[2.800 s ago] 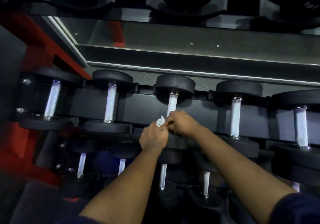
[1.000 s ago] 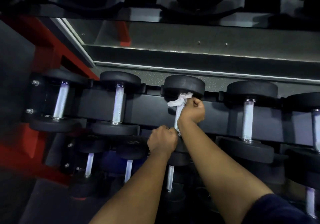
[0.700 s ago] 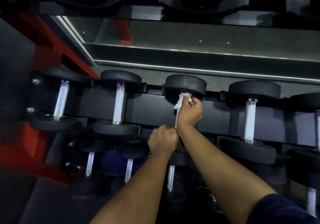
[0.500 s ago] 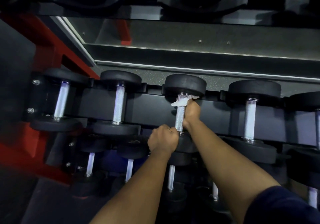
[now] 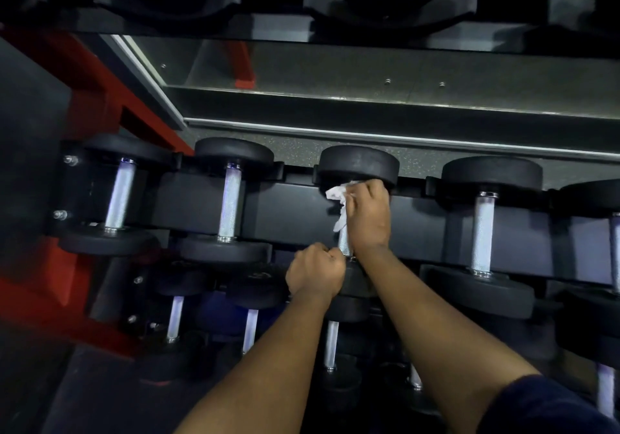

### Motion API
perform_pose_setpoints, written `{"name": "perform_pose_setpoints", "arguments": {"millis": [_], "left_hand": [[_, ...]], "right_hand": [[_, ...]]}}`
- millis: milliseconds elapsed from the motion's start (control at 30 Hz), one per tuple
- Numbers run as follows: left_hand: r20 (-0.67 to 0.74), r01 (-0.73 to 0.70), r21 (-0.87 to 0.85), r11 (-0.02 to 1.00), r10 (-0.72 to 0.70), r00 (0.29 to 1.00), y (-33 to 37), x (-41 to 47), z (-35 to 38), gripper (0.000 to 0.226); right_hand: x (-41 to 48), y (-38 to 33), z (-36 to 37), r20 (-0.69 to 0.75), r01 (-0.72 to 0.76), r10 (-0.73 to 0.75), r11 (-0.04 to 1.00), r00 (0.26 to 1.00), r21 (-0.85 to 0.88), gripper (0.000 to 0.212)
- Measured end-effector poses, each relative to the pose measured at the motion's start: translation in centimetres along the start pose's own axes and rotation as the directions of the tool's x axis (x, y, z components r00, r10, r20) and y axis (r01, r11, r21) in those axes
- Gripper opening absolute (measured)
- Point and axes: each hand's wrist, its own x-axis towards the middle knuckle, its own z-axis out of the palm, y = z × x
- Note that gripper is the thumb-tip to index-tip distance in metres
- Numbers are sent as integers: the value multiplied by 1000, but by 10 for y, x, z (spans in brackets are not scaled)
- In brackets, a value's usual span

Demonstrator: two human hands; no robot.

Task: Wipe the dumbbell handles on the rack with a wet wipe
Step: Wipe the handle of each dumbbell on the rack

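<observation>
The left hand [image 5: 315,272] is clenched round the near end of the third handle [image 5: 345,244]. At the handle's far end the wet wipe [image 5: 337,195] bunches loosely, clamped there by the right hand [image 5: 369,215]. The trailing wad may slip free, leaving bare fingers rubbing steel.

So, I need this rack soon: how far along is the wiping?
Done: nothing shows it. In hand: the right hand holds the wet wipe round the top of the third handle, left hand curled at its foot. Left: neighbouring handles, possibly.
</observation>
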Motion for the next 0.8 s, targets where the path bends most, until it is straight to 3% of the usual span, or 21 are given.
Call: {"name": "perform_pose_setpoints", "arguments": {"millis": [67, 133, 233, 300, 367, 433, 533, 600, 667, 733, 800], "left_hand": [[-4, -2, 0, 1000, 2, 1000, 0, 0, 0, 36], [3, -1, -5, 1000, 1, 1000, 0, 0, 0, 36], [12, 4, -4, 1000, -4, 1000, 0, 0, 0, 36], [15, 7, -3, 1000, -7, 1000, 0, 0, -1, 36], [17, 13, -1, 1000, -13, 1000, 0, 0, -1, 36], [13, 11, -2, 1000, -11, 1000, 0, -1, -1, 36], [13, 7, 2, 1000, -7, 1000, 0, -2, 1, 36], [12, -2, -2, 1000, 2, 1000, 1, -2, 1, 36], [7, -7, -1, 1000, 7, 1000, 1, -1, 1, 37], [0, -6, -4, 1000, 6, 1000, 0, 0, 1, 37], [2, -8, -11, 1000, 8, 1000, -1, 0, 2, 36]], "right_hand": [[3, 0, 3, 113, 264, -247, 946, 963, -186, 10], [6, -10, 5, 210, 420, -365, 818, 907, -393, 22], [10, -34, -1, 429, 504, -278, 592, 860, -629, 34], [9, -33, 6, 635, 635, -157, 409, 756, -655, 34], [11, -32, 7, 713, 697, -78, 308, 697, -647, 36], [13, -32, 7, 738, 717, -70, 312, 671, -623, 36], [8, -26, 2, 681, 655, -117, 428, 723, -622, 32], [0, -22, -5, 565, 573, -185, 495, 804, -654, 23], [-5, -14, -8, 398, 464, -257, 637, 881, -615, 21], [-7, -7, -9, 248, 378, -288, 767, 925, -518, 22], [-6, -5, -10, 179, 326, -274, 834, 945, -446, 21]]}}
